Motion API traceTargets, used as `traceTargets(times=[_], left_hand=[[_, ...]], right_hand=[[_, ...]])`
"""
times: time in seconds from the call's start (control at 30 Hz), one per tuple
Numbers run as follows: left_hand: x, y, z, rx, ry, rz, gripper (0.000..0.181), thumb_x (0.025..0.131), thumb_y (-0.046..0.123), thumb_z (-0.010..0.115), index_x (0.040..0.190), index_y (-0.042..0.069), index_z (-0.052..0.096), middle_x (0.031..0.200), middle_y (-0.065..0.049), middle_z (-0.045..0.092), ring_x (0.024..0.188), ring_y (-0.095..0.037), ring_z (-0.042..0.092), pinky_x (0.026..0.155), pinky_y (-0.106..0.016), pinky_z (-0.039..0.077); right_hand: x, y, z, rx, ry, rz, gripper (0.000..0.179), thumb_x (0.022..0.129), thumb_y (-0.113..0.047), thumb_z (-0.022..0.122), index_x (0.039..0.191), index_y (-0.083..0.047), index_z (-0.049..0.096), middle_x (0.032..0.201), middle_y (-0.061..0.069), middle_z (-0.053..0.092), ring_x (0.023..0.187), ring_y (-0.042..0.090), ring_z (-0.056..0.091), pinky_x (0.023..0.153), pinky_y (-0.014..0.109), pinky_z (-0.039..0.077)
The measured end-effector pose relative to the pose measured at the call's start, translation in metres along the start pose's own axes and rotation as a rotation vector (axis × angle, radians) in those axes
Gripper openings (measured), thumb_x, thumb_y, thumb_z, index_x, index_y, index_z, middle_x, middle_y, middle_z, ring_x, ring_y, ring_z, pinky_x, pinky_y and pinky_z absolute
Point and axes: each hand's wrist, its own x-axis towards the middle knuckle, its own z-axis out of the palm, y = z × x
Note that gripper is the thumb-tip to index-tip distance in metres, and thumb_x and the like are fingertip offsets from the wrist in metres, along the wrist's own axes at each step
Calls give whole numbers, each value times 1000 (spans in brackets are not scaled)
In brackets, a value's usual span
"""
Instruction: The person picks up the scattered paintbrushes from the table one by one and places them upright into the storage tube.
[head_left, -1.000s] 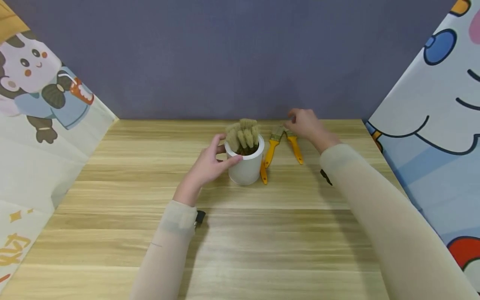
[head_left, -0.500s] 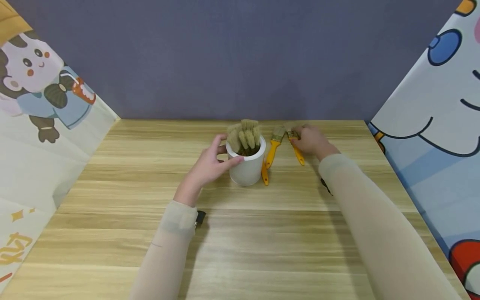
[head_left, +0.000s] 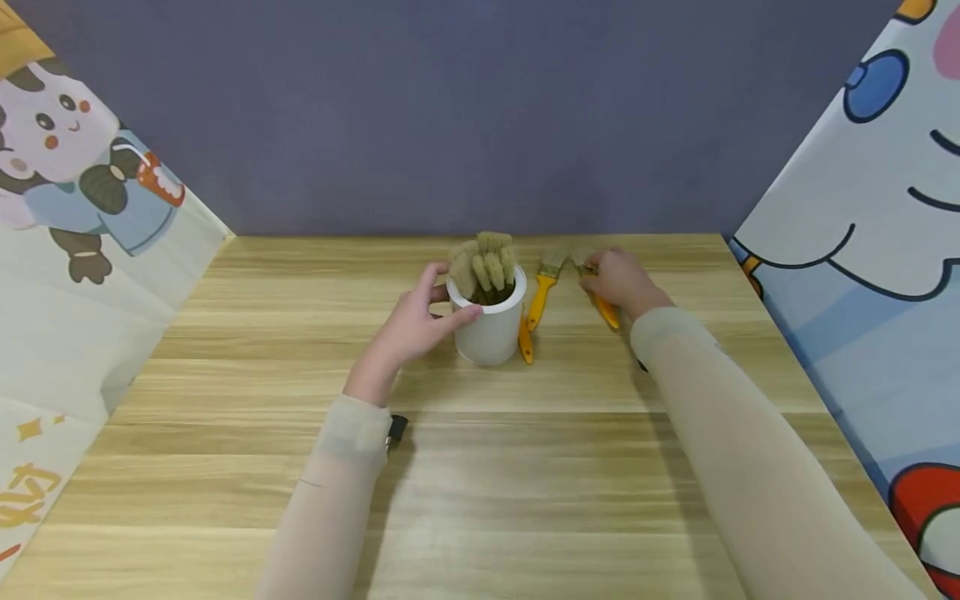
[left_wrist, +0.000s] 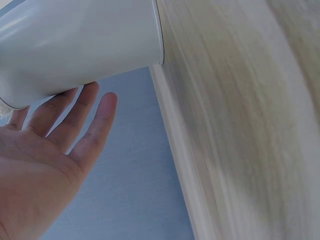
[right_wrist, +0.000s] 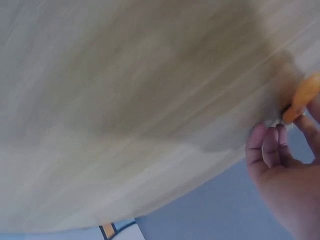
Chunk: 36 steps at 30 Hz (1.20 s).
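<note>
A white cup (head_left: 489, 335) stands upright on the table, with several paintbrushes (head_left: 489, 271) in it, bristles up. My left hand (head_left: 411, 329) holds the cup from its left side, thumb near the front rim and fingers behind. In the left wrist view some fingers touch the cup wall (left_wrist: 90, 45) while others stay off it. To the right of the cup, my right hand (head_left: 621, 279) pinches a paintbrush with an orange handle (head_left: 606, 312). The right wrist view shows that handle (right_wrist: 305, 97) between thumb and finger. Fingers partly hide the brush's bristle end.
A second orange-handled paintbrush (head_left: 540, 302) lies right of the cup. Another orange handle (head_left: 526, 342) shows beside the cup's base, partly hidden by it. A dark blue wall (head_left: 480, 117) rises behind the wooden table (head_left: 510, 500); printed panels (head_left: 840, 217) flank both sides.
My right hand has come down from above the rightmost paintbrush onto it and pinched it; its handle end has shifted slightly right. The left hand stays at the cup.
</note>
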Motion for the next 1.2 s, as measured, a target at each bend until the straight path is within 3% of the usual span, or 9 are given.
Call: traceTargets(times=[0.37, 0.5, 0.63, 0.67, 0.73, 0.8, 0.87, 1.07, 1.2], left_hand=[[-1, -4, 0, -10, -3, -22, 91, 93, 53, 80, 163, 23, 30, 155, -20, 58, 137, -35, 64, 112, -55, 55], [1, -3, 0, -17, -17, -25, 92, 93, 54, 80, 164, 23, 28, 156, -20, 57, 138, -35, 63, 112, -55, 55], [2, -2, 0, -16, -15, -15, 91, 94, 53, 79, 163, 24, 29, 156, -19, 58, 138, -34, 63, 112, -55, 54], [3, -2, 0, -17, -13, -11, 90, 94, 53, 79, 163, 24, 30, 156, -19, 58, 139, -33, 63, 112, -55, 54], [3, -2, 0, -17, -11, -7, 90, 94, 53, 79, 163, 25, 30, 156, -19, 58, 139, -33, 63, 113, -55, 54], [2, -2, -1, -19, -9, -4, 90, 93, 54, 80, 163, 25, 30, 156, -19, 58, 139, -33, 63, 112, -54, 54], [2, -2, -1, -21, -8, -3, 90, 93, 54, 80, 163, 25, 31, 155, -19, 59, 137, -33, 64, 112, -54, 55], [0, -2, -2, -24, -10, 0, 90, 93, 55, 80, 162, 25, 31, 154, -19, 60, 134, -34, 67, 111, -54, 55], [1, -1, -2, -22, -9, -1, 89, 93, 55, 80, 162, 25, 32, 155, -19, 59, 136, -34, 65, 111, -54, 55]], right_hand=[[-15, -4, -14, 128, -180, 39, 52, 100, -5, 68, 149, 6, 54, 160, 31, 46, 149, 50, 43, 119, 62, 44], [-17, -2, -15, 94, -181, 19, 51, 95, 1, 69, 144, 7, 59, 154, 32, 53, 137, 44, 54, 110, 57, 52], [-21, -2, -16, 64, -174, -8, 32, 88, 8, 60, 119, 6, 68, 133, 31, 64, 106, 32, 54, 89, 46, 51], [-22, -3, -17, 55, -178, -14, 19, 86, 10, 57, 103, 4, 64, 113, 27, 65, 93, 29, 50, 79, 41, 45], [-25, -4, -17, 29, -187, -33, 16, 85, 10, 53, 83, -4, 46, 83, 14, 47, 76, 24, 35, 71, 38, 31], [-29, -6, -16, -16, -164, -78, 22, 89, 6, 57, 74, -7, 47, 69, 6, 40, 67, 18, 31, 66, 33, 30], [-32, -8, -15, -51, -156, -112, 40, 93, 2, 61, 73, -14, 31, 70, 0, 20, 66, 18, 19, 67, 37, 21], [-43, -9, -7, -130, -75, -170, 21, 97, -7, 72, 87, -5, 54, 82, 9, 52, 80, 26, 47, 76, 42, 42], [-49, -10, -4, -130, -63, -165, 17, 96, -4, 71, 92, -4, 54, 88, 12, 54, 87, 29, 49, 79, 45, 43]])
